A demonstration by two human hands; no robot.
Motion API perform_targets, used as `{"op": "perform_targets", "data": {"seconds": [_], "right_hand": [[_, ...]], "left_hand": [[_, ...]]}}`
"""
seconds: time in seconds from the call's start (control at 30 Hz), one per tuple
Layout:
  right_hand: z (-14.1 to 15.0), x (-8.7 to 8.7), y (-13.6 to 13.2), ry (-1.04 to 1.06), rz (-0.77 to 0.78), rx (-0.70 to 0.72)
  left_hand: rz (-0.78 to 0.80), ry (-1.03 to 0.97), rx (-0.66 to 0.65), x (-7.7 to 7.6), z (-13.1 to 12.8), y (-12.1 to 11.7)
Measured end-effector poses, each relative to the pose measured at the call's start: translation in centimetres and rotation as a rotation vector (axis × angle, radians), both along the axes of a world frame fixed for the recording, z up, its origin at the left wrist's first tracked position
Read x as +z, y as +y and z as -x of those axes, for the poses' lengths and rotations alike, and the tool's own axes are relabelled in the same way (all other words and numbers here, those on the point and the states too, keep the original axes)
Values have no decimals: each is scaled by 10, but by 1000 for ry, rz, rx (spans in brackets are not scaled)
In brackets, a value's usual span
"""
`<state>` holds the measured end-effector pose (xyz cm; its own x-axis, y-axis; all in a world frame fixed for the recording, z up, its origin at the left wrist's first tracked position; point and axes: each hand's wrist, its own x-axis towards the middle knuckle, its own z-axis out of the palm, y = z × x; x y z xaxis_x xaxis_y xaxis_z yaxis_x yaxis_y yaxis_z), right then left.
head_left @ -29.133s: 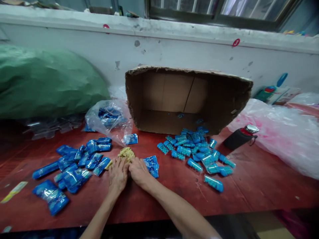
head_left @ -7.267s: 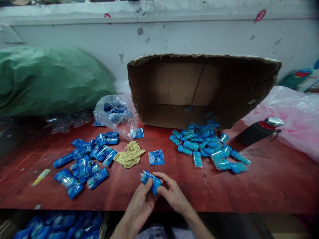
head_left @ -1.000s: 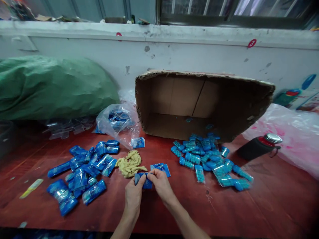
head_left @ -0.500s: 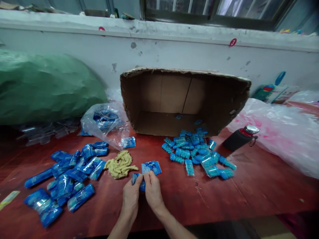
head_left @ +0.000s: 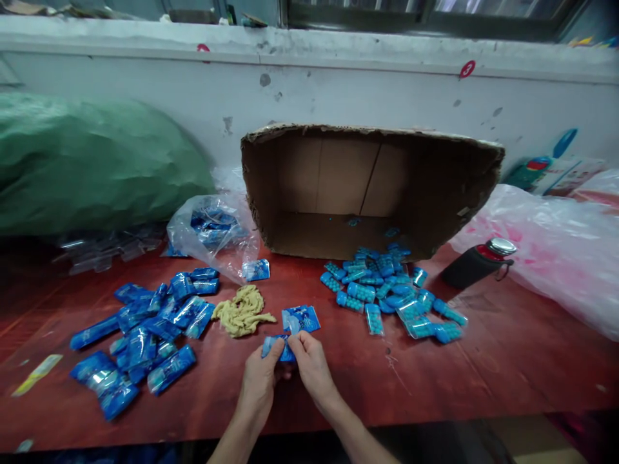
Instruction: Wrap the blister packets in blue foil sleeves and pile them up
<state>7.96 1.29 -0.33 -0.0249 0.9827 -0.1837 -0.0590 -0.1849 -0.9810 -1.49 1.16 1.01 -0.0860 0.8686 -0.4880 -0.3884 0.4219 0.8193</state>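
Note:
Both my hands pinch a small blue printed plastic sleeve (head_left: 286, 352) over the front middle of the table. My left hand (head_left: 258, 377) grips its left side, thumb on top. At its right side, the fingers of my right hand (head_left: 313, 364) are closed on the edge. Whether anything is inside the sleeve is hidden. Just beyond lie a few flat blue sleeves (head_left: 302, 318). A crumpled yellow cloth (head_left: 243, 312) rests to their left. Clear bottles with blue beads (head_left: 362, 292) are heaped at the right, and blue-wrapped bottles (head_left: 141, 348) are piled at the left.
A cardboard box (head_left: 338, 241) lies on its side, its opening facing me. Beside it is a clear bag of blue sleeves (head_left: 227, 248). A black drink flask (head_left: 469, 267) leans near pink-white plastic (head_left: 546, 238). A big green sack (head_left: 97, 167) fills the back left of the red table (head_left: 459, 386).
Over the last second both hands stay pinched on the blue sleeve, their grip shifting slightly. The whole view swings a little. Seven seconds ago the hands held a blue-wrapped bottle, now on the left pile.

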Motion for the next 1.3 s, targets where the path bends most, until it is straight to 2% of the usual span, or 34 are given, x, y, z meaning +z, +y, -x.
{"op": "perform_targets", "data": {"seconds": [0.07, 0.17, 0.23, 0.3, 0.43, 0.5, 0.57, 0.63, 0.7, 0.8, 0.93, 1.07, 1.3], "right_hand": [[-13, 8, 4, -219, -113, 31], [-32, 18, 16, -724, -292, 24], [-34, 18, 25, -1056, -301, 50], [-25, 15, 35, -1241, -258, 99], [-5, 14, 47, -1286, -241, 106], [-10, 20, 48, -1282, -252, 102], [-28, 27, 47, -1306, -265, 72], [-55, 31, 45, -1434, -261, -1], [-78, 30, 47, -1578, -176, -21], [-94, 23, 55, -1623, -136, 5], [-88, 20, 69, -1620, -139, 47], [-87, 25, 76, -1600, -173, 112], [-78, 37, 54, -1546, -253, 142]], "left_hand": [[12, -48, -43, 3, 7, 0], [50, -54, -45, 3, 19, 3], [73, -39, -1, 1, 26, 5], [92, -26, 47, -2, 28, 8], [133, -55, 82, -5, 25, 10], [182, -110, 67, -3, 24, 10], [238, -178, 43, 0, 24, 8], [291, -236, 14, 4, 24, 6], [330, -275, -3, 7, 23, 4], [350, -321, -13, 9, 19, 0], [355, -347, -22, 13, 15, -4], [347, -336, -47, 14, 16, -6], [382, -325, -34, 8, 15, -6]]}}
